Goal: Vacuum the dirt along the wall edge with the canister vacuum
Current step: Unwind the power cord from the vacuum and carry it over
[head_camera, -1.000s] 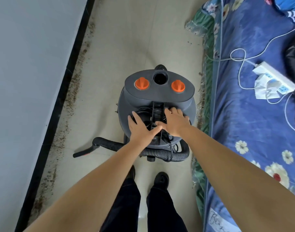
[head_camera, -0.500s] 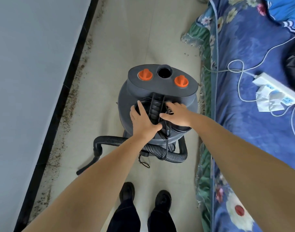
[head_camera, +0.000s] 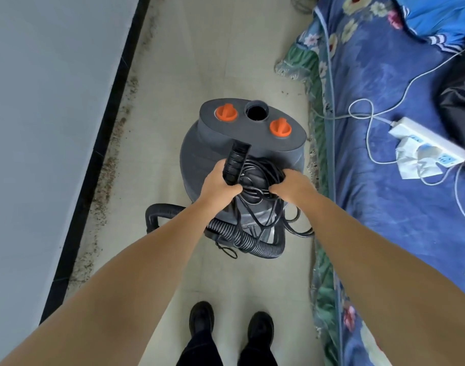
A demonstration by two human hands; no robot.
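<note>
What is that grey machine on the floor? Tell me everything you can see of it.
The canister vacuum is a round, dark grey plastic drum standing upright on the pale floor between the wall and the bed. Its flat top carries two orange knobs beside an open port. The left hand grips its black handle; the right hand holds its coiled black cord. A ribbed black hose curls around its base.

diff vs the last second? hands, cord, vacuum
The left hand went from resting on the canister vacuum to gripping its black handle. The right hand has taken hold of the coiled power cord and pulled loops loose; some now hang over the near side. Unchanged: hose curled on the floor, dirt along the wall edge, power strip on the bed.
</note>
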